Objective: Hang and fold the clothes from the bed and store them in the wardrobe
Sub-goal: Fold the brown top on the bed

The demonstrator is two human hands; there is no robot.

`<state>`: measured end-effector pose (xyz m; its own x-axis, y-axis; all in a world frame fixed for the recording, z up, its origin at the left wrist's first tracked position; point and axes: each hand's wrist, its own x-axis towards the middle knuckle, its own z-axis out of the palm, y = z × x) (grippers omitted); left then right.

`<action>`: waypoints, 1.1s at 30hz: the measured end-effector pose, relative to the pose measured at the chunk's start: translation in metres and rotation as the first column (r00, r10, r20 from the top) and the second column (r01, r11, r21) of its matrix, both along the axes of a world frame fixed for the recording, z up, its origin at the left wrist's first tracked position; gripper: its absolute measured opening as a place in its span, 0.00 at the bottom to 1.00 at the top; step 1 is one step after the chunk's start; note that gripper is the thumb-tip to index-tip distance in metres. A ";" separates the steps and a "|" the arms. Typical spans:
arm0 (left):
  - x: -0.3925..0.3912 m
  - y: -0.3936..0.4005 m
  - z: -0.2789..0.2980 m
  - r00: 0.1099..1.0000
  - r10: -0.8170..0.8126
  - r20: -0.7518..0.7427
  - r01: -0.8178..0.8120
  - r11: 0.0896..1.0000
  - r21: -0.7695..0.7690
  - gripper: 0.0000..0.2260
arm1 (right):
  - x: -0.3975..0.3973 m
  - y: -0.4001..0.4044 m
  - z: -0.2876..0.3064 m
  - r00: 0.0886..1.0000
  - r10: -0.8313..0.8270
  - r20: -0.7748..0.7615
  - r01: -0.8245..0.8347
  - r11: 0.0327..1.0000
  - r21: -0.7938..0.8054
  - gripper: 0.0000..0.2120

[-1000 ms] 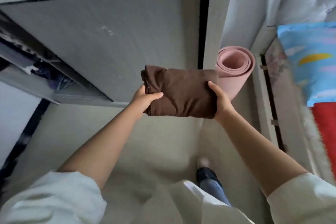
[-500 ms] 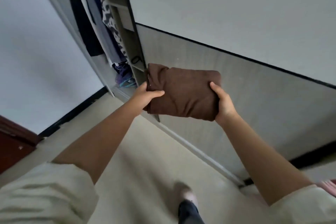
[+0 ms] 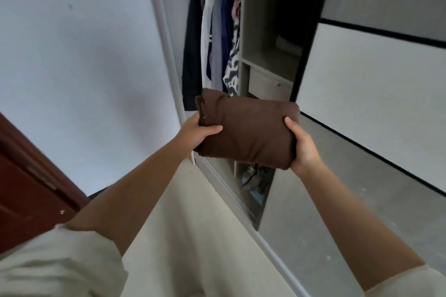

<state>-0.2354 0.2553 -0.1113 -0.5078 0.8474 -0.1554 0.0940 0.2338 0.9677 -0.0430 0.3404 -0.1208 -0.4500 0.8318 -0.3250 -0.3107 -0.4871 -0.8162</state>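
Both hands hold one folded dark-brown cloth garment (image 3: 246,131), a thick rectangular bundle, in mid-air in front of the open wardrobe (image 3: 265,55). Left hand (image 3: 198,131) grips the bundle's left end, thumb lying over the top face, fingers tucked under and out of sight. Right hand (image 3: 303,146) clamps the right end, thumb up on the top face, palm wrapped round the edge, fingers hidden beneath. Bundle sits roughly level, slightly tilted down toward the right, touching only the hands.

Behind the bundle: wardrobe opening with a row of hanging clothes (image 3: 217,38) on the left, dark jacket, white, grey, navy pieces and a black-and-white zebra-print one nearest the divider. Right of them a light wood vertical divider, then a shelf compartment (image 3: 272,55) with something pale folded at the back, too dim to tell what. Below that shelf a small wood-front drawer (image 3: 269,85) with a round metal knob. Bundle overlaps the lower edge of the drawer area in view; it is outside the wardrobe, not on any shelf.

Grey-and-white sliding wardrobe door (image 3: 374,103) with black trim lines fills the right side. Plain white wall (image 3: 84,55) on the left, dark red-brown wooden door (image 3: 24,188) at lower left. Cream-beige floor (image 3: 188,224) below. Off-white sleeves (image 3: 60,265) pushed up on both forearms.
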 end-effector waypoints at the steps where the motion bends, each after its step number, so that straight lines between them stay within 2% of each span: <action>1: -0.019 0.007 0.002 1.000 -0.017 -0.016 0.017 1.000 0.000 0.21 | -0.020 0.006 0.003 1.000 -0.017 0.008 0.017 1.000 0.001 0.19; 5: -0.091 0.051 0.022 0.993 -0.074 -0.087 0.078 0.996 0.035 0.20 | -0.092 0.039 0.023 0.991 -0.128 0.036 0.127 0.991 0.041 0.19; 11: -0.141 0.130 0.031 0.944 -0.166 -0.283 0.184 0.982 0.036 0.21 | -0.149 0.090 0.051 0.931 -0.335 0.146 0.318 0.940 0.128 0.28; 13: -0.150 0.171 0.035 0.930 -0.207 -0.305 0.236 0.970 0.059 0.22 | -0.155 0.119 0.061 0.887 -0.423 0.183 0.393 0.902 0.178 0.31; 16: -0.146 0.223 0.051 0.857 -0.268 -0.440 0.290 0.957 -0.018 0.22 | -0.159 0.159 0.076 0.824 -0.527 0.210 0.498 0.849 0.176 0.34; 21: -0.129 0.298 0.078 0.742 -0.323 -0.587 0.360 0.931 -0.057 0.20 | -0.158 0.225 0.095 0.732 -0.658 0.173 0.653 0.751 0.093 0.32; 24: -0.124 0.343 0.087 0.697 -0.362 -0.620 0.421 0.905 -0.055 0.18 | -0.156 0.253 0.093 0.671 -0.732 0.122 0.721 0.682 0.126 0.33; 28: -0.121 0.383 0.090 0.659 -0.428 -0.619 0.500 0.864 -0.064 0.21 | -0.151 0.269 0.094 0.637 -0.762 0.115 0.741 0.647 0.182 0.34; 33: -0.100 0.441 0.086 0.577 -0.579 -0.576 0.673 0.736 -0.066 0.18 | -0.136 0.288 0.078 0.561 -0.813 0.155 0.775 0.581 0.246 0.40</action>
